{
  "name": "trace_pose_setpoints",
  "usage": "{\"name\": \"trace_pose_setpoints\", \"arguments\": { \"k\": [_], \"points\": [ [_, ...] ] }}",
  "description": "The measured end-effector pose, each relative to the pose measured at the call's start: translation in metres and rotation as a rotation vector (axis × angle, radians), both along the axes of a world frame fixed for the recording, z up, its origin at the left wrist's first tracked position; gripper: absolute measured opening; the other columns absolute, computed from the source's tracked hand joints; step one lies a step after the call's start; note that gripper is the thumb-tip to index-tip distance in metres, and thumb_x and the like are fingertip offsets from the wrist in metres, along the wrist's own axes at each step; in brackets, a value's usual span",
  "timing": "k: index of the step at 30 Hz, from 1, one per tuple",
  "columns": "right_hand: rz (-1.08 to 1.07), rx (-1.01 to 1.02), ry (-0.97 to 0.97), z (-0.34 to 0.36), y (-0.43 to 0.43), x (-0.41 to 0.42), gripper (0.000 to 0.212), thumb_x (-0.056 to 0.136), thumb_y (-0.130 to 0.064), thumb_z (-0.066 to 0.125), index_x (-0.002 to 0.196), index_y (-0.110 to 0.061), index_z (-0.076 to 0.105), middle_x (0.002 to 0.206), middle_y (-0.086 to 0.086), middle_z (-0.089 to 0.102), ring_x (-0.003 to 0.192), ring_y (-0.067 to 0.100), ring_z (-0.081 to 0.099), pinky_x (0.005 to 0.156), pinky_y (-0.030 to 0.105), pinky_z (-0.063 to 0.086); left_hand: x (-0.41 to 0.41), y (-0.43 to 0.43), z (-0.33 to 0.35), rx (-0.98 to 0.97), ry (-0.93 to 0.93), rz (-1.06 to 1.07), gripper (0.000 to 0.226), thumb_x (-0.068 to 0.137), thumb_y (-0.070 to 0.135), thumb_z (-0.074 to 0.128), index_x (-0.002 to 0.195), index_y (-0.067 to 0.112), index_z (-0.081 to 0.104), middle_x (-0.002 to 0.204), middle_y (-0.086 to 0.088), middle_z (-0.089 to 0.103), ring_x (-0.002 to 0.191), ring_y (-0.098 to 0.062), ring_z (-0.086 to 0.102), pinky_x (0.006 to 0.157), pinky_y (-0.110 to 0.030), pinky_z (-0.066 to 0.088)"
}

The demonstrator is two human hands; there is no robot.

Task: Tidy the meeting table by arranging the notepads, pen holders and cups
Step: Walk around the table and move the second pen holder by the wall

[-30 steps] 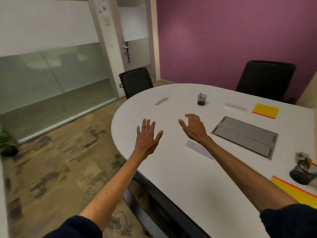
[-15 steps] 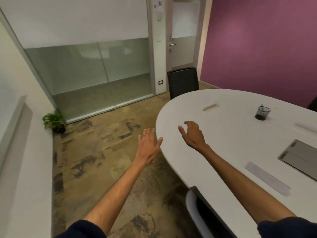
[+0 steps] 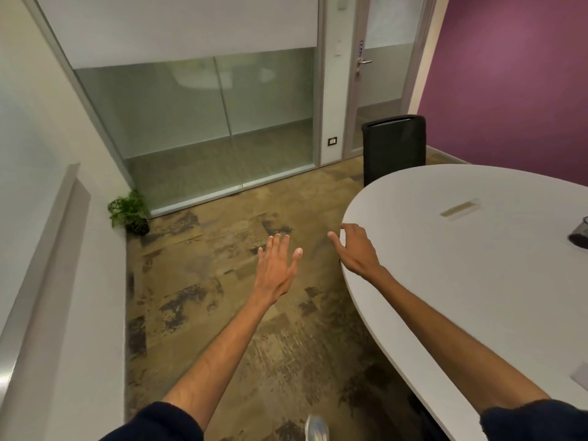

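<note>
The view has swung further left since half a second ago: the white oval meeting table (image 3: 477, 297) now fills only the right side of the frame, the grey cable hatch and the long white strip have slid out of sight, and more patterned brown carpet (image 3: 222, 281) shows at centre. The dark mesh pen holder (image 3: 579, 237), which stood well inside the frame before, is now cut off at the right edge, just above mid-height; what it holds cannot be made out here. No notepad or cup is in view. A small pale rectangular slot (image 3: 459, 209) lies on the tabletop to the upper left of the holder, well apart from it.

The right hand (image 3: 358, 249) hangs over the table's rounded left end, palm down, fingers loosely curled and thumb spread outward, gripping nothing; whether it touches the edge cannot be told. The left hand (image 3: 276, 265) is out over the carpet at centre frame, back of the hand up, fingers straight and slightly fanned, empty. Both forearms are bare, ending in dark sleeves at the bottom edge.

A black mesh office chair (image 3: 394, 148) stands behind the table's far end. A small green potted plant (image 3: 129, 211) sits at left by the frosted glass partition (image 3: 206, 122).
</note>
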State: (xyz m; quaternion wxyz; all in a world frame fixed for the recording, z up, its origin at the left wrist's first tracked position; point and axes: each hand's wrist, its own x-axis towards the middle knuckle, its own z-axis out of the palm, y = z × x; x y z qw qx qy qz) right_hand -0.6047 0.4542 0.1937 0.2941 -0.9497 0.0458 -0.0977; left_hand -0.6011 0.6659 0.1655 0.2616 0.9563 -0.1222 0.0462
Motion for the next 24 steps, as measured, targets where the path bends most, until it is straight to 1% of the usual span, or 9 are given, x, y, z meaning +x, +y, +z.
{"name": "trace_pose_setpoints", "arguments": {
  "k": [3,6,8,12,16,20,24],
  "points": [
    [0.024,0.001,0.011,-0.011,0.006,0.062,0.059,0.097,-0.056,0.037,0.136,-0.013,0.047,0.141,0.01,0.048,0.128,0.027,0.046,0.106,0.045,0.041,0.057,0.004,-0.01,0.01,-0.003,0.001,0.064,0.1,0.057,0.021,0.154,0.022,0.025,0.162,-0.005,0.017,0.151,-0.022,0.007,0.122,-0.049,0.003],
    [0.038,0.001,0.019,-0.021,0.006,0.13,0.06,0.098,-0.056,0.036,0.136,-0.012,0.048,0.14,0.01,0.048,0.128,0.027,0.046,0.105,0.044,0.041,0.124,0.007,-0.019,0.021,-0.011,0.003,0.061,0.1,0.058,0.02,0.155,0.03,0.019,0.162,-0.003,0.018,0.151,-0.022,0.007,0.122,-0.05,0.002],
    [0.058,-0.008,0.017,-0.024,0.002,0.177,0.06,0.098,-0.056,0.034,0.135,-0.011,0.049,0.139,0.011,0.049,0.128,0.027,0.045,0.105,0.043,0.039,0.171,0.007,-0.021,0.035,-0.002,0.022,0.061,0.1,0.058,0.02,0.155,0.032,0.015,0.162,-0.004,0.016,0.151,-0.023,0.007,0.122,-0.05,0.002],
    [0.081,-0.017,0.021,-0.019,-0.006,0.265,0.061,0.098,-0.055,0.034,0.133,-0.009,0.051,0.136,0.013,0.052,0.126,0.028,0.045,0.104,0.043,0.04,0.26,0.004,-0.013,0.056,-0.008,0.057,0.064,0.1,0.058,0.019,0.156,0.026,0.013,0.162,-0.008,0.017,0.151,-0.024,0.008,0.121,-0.053,0.006],
    [0.079,-0.045,0.04,-0.014,-0.009,0.338,0.062,0.098,-0.056,0.03,0.128,-0.007,0.052,0.129,0.013,0.054,0.118,0.027,0.048,0.098,0.042,0.043,0.328,-0.005,-0.004,0.042,0.012,0.069,0.07,0.099,0.06,0.018,0.156,0.024,0.005,0.163,-0.008,0.009,0.151,-0.024,0.001,0.12,-0.051,0.004],
    [0.092,-0.061,0.056,-0.013,-0.014,0.406,0.065,0.097,-0.059,0.028,0.132,-0.008,0.049,0.132,0.012,0.052,0.121,0.027,0.047,0.099,0.045,0.043,0.394,-0.014,-0.001,0.049,0.02,0.075,0.074,0.099,0.061,0.019,0.156,0.02,-0.002,0.163,-0.009,0.005,0.151,-0.023,0.0,0.12,-0.051,0.007],
    [0.087,-0.058,0.064,-0.017,-0.021,0.475,0.063,0.098,-0.057,0.029,0.133,-0.009,0.049,0.133,0.011,0.052,0.123,0.026,0.046,0.101,0.044,0.042,0.466,-0.021,-0.009,0.052,0.046,0.065,0.077,0.098,0.062,0.019,0.156,0.016,0.0,0.163,-0.008,0.003,0.151,-0.022,-0.002,0.122,-0.051,0.006]
  ]
}}
